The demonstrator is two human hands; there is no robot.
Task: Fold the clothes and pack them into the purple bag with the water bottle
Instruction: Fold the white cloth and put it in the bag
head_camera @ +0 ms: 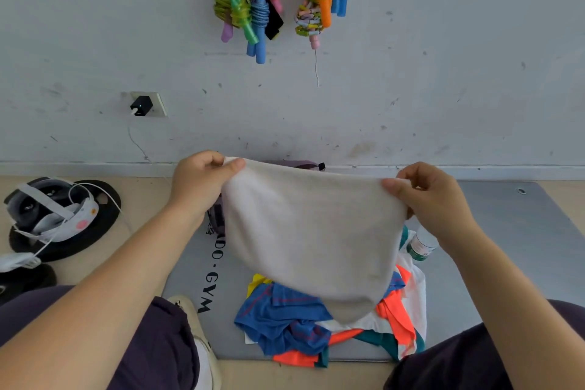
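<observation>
Holding a pale cream cloth (311,237) up by its top edge, the person has both arms stretched forward from the lower corners of the view, forearms bare. The left hand (198,187) is closed on the cloth's upper left corner, thumb on the near side and curled fingers behind it. The right hand (433,199) pinches the upper right corner the same way, thumb in front, knuckles bent. The two hands are at about the same height and well apart, so the top edge runs nearly taut between them with a slight sag, and the cloth hangs down to a rounded point.

Below the hanging cloth lies a heap of clothes (316,323) in blue, orange, teal, white and yellow, unfolded, on a grey mat (512,247) printed with dark letters. The cloth's lower tip hangs in front of this heap; whether it touches cannot be told. A water bottle (422,245) with a green label lies on the mat just under the right wrist, partly hidden. The purple bag (297,164) sits at the far end of the mat against the wall, mostly hidden behind the cloth, with only its top edge and a strip at the left showing.

Bundled skipping ropes (253,3) hang on the wall above. A headset (50,212) rests on a dark disc on the floor to the left.
</observation>
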